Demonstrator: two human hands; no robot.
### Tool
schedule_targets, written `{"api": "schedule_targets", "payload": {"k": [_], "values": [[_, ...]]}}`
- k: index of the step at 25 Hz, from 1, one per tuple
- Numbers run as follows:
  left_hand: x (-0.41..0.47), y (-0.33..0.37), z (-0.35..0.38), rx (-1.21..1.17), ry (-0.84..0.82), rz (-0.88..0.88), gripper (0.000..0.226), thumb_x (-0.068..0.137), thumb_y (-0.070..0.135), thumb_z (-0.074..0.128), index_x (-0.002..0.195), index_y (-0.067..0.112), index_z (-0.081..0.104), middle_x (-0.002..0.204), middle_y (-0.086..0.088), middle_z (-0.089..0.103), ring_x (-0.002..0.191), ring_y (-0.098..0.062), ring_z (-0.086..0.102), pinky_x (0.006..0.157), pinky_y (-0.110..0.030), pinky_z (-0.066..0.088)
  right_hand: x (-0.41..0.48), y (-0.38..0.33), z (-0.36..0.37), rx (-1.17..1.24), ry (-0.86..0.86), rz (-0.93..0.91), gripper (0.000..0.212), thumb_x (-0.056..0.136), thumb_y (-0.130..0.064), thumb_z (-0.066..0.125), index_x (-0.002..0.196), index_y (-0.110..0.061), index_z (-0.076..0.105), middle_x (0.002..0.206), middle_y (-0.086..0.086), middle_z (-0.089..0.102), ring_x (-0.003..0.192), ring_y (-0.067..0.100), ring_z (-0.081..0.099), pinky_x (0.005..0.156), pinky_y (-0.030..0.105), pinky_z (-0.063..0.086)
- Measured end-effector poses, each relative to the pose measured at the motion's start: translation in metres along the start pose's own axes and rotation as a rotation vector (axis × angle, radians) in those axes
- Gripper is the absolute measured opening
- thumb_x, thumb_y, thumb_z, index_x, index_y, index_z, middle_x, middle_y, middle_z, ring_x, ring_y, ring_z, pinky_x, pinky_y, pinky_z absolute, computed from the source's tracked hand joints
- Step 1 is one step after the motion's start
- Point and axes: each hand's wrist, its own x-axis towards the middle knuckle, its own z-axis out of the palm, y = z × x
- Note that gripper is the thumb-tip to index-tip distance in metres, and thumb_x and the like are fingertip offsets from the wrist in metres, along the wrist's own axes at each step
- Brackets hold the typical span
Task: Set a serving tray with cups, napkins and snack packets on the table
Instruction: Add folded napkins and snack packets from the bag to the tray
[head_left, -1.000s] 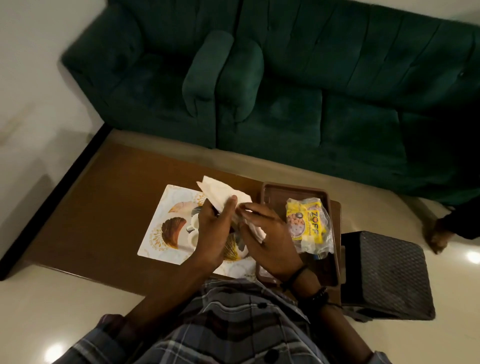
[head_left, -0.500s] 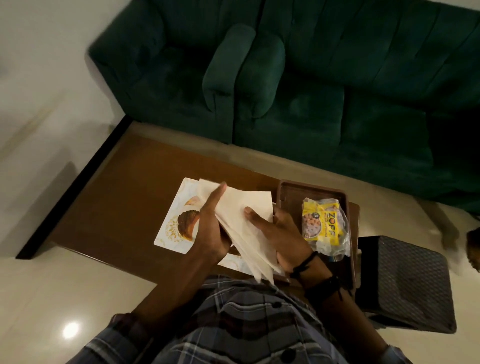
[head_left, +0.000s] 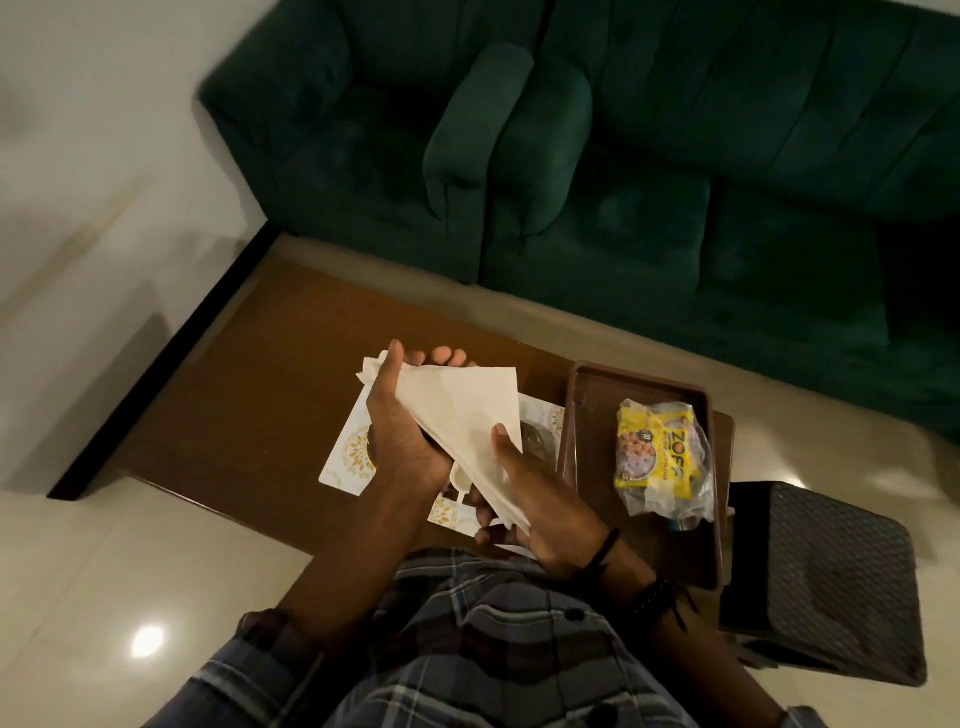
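I hold a stack of white paper napkins (head_left: 462, 410), folded to a triangle, above the table. My left hand (head_left: 400, 431) grips its upper left corner, thumb on top and fingertips showing behind. My right hand (head_left: 540, 499) holds the lower point, thumb pressed on the front. A brown serving tray (head_left: 587, 415) lies to the right on the table, with a yellow snack packet (head_left: 657, 457) inside it. Under my hands a white patterned placemat (head_left: 350, 457) lies on the wood, and a bit of a white cup (head_left: 460, 478) shows between my wrists.
The low brown wooden table (head_left: 249, 395) has a black edge at the left. A dark green sofa (head_left: 623, 156) stands beyond it. A black woven stool (head_left: 826, 577) sits at the right, against the tray's end. Glossy pale floor lies all around.
The napkins went from bunched low over the placemat to lifted and spread into a flat triangle between both hands. The view has shifted to the left.
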Motion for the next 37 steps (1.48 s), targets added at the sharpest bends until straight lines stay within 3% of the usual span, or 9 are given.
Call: {"api": "schedule_targets", "payload": {"k": [3,8,14,19,21,25,28,32,37], "values": [[0.004,0.004,0.0,0.004,0.013,0.019,0.023,0.086,0.04,0.059,0.08,0.018,0.055,0.076,0.0,0.062,0.076,-0.018,0.063,0.082,-0.04,0.053,0.005,0.007,-0.001,-0.011,-0.031,-0.165,0.041,0.092,-0.051,0.048,0.099,-0.013,0.063,0.07,0.001,0.058,0.057,0.013,0.05,0.054,0.028,0.05],[0.01,0.002,-0.014,0.009,-0.033,-0.036,0.019,0.087,0.035,0.059,0.093,0.017,0.059,0.084,-0.003,0.065,0.085,-0.021,0.065,0.085,-0.041,0.053,0.021,0.007,-0.015,0.012,-0.1,-0.225,0.038,0.078,-0.023,0.074,0.114,-0.014,0.067,0.114,0.008,0.071,0.096,0.023,0.07,0.07,0.036,0.059],[0.027,0.011,-0.066,0.562,0.145,-0.13,0.034,0.081,0.017,0.073,0.113,0.009,0.065,0.106,-0.01,0.073,0.099,-0.028,0.07,0.072,-0.033,0.058,0.049,-0.001,-0.053,-0.31,0.203,-0.337,0.034,0.077,-0.008,0.075,0.108,-0.017,0.064,0.112,0.011,0.071,0.099,0.027,0.07,0.084,0.051,0.057],[0.051,0.019,-0.103,0.864,0.096,-0.095,0.063,0.065,0.002,0.083,0.122,0.012,0.06,0.112,-0.017,0.067,0.103,-0.031,0.066,0.084,-0.045,0.058,0.096,0.003,-0.08,-0.631,0.228,-0.333,0.034,0.076,-0.016,0.079,0.105,-0.024,0.062,0.105,-0.003,0.071,0.095,0.008,0.068,0.076,0.022,0.058],[0.074,0.02,-0.117,1.089,0.037,-0.027,0.065,0.064,0.007,0.086,0.123,0.013,0.059,0.112,-0.018,0.066,0.1,-0.031,0.065,0.085,-0.042,0.057,0.125,0.01,-0.09,-0.733,0.234,-0.305,0.034,0.076,-0.019,0.079,0.106,-0.02,0.062,0.106,-0.003,0.069,0.102,0.014,0.067,0.083,0.032,0.058],[0.123,0.007,-0.16,1.597,-0.198,0.092,0.048,0.069,0.023,0.084,0.114,0.019,0.065,0.099,0.003,0.068,0.086,-0.006,0.062,0.078,-0.027,0.055,0.188,0.032,-0.109,-0.974,0.214,-0.366,0.036,0.081,-0.018,0.073,0.114,-0.01,0.061,0.115,0.01,0.066,0.112,0.027,0.06,0.095,0.047,0.051],[0.139,-0.011,-0.195,1.821,-0.292,0.177,0.033,0.073,0.025,0.08,0.102,0.013,0.071,0.098,-0.005,0.071,0.088,-0.018,0.064,0.078,-0.036,0.053,0.21,0.053,-0.116,-1.196,0.283,-0.469,0.03,0.08,-0.013,0.073,0.108,-0.009,0.061,0.108,0.013,0.067,0.11,0.034,0.06,0.091,0.04,0.052],[0.152,-0.034,-0.232,1.852,-0.3,0.286,0.022,0.075,0.017,0.078,0.093,0.008,0.07,0.091,-0.008,0.07,0.084,-0.013,0.06,0.073,-0.023,0.047,0.229,0.075,-0.119,-1.258,0.347,-0.543,0.035,0.075,0.001,0.074,0.108,-0.003,0.064,0.106,0.017,0.069,0.095,0.039,0.067,0.076,0.045,0.056],[0.182,-0.041,-0.23,1.86,-0.219,0.26,0.022,0.077,0.015,0.072,0.099,0.018,0.066,0.098,0.003,0.072,0.092,-0.008,0.063,0.079,-0.028,0.051,0.262,0.06,-0.134,-1.208,0.368,-0.579,0.04,0.074,0.008,0.064,0.112,-0.006,0.064,0.111,0.016,0.066,0.107,0.037,0.061,0.091,0.049,0.053]]}}
